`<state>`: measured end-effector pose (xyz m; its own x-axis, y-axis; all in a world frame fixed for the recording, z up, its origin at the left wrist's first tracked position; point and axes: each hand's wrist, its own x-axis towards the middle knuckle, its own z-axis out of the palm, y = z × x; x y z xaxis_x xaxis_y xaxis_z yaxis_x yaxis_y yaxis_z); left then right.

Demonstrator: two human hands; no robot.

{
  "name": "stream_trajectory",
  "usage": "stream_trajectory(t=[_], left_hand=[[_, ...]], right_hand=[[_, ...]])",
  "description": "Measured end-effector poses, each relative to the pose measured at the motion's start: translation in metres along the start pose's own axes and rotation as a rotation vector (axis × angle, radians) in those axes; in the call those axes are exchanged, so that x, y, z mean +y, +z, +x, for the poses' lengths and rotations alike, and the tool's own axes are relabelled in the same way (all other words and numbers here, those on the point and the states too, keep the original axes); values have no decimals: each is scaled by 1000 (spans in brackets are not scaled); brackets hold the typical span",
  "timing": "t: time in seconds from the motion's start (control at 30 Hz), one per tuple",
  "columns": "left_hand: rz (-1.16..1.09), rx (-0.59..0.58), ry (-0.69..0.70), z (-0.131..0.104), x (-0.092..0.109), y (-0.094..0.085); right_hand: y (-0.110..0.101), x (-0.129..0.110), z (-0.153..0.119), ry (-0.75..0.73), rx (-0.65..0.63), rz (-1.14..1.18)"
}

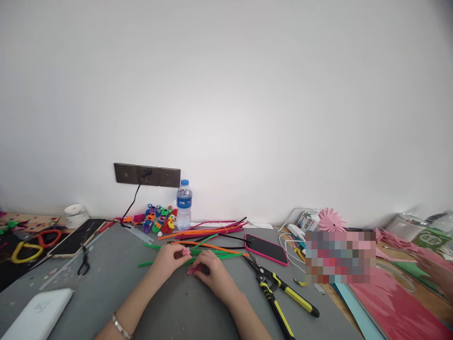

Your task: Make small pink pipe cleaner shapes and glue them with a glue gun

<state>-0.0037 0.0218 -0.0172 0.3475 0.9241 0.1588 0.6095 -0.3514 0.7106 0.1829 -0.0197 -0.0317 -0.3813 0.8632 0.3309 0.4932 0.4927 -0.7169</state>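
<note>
Between the thumb and fingers of my left hand [170,259] is a small pink piece [186,251], too small to name. My right hand [209,268] is just to the right, with its fingers curled and pinched; what they hold, if anything, I cannot make out. Behind both hands lie green pipe cleaners [226,255], orange pipe cleaners [205,245] and a red and orange bundle [212,231]. To the right of my right hand rests a pair of pliers-like cutters [264,278] with yellow and black handles, its jaws pointing toward the wall.
A pink-cased phone [267,249] and water bottle [184,208] stand behind, beside colourful pipe-cleaner figures [160,219]. At left are a white box [38,314], another phone [76,238] and scissors [26,252]. Red sheets [399,302] and another person's hand [433,269] are at right.
</note>
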Motion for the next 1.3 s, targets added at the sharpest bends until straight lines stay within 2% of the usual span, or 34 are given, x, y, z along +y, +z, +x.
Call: stream_trajectory(t=[0.23, 0.43, 0.67, 0.9, 1.07, 1.3], left_hand=[[-60, -83, 16, 0, -4, 1], [-60, -193, 21, -5, 3, 2], [-39, -165, 18, -6, 5, 6], [5, -170, 76, -6, 7, 11], [66, -199, 74, -7, 7, 13], [113, -194, 54, -6, 8, 18]], right_hand=[[-3, 2, -2, 62, -2, 61], [-11, 13, -3, 88, 36, 103], [-13, 12, 4, 163, 169, 393], [4, 9, 4, 192, 67, 495], [5, 13, 3, 239, 62, 425], [1, 14, 2, 213, 74, 299]])
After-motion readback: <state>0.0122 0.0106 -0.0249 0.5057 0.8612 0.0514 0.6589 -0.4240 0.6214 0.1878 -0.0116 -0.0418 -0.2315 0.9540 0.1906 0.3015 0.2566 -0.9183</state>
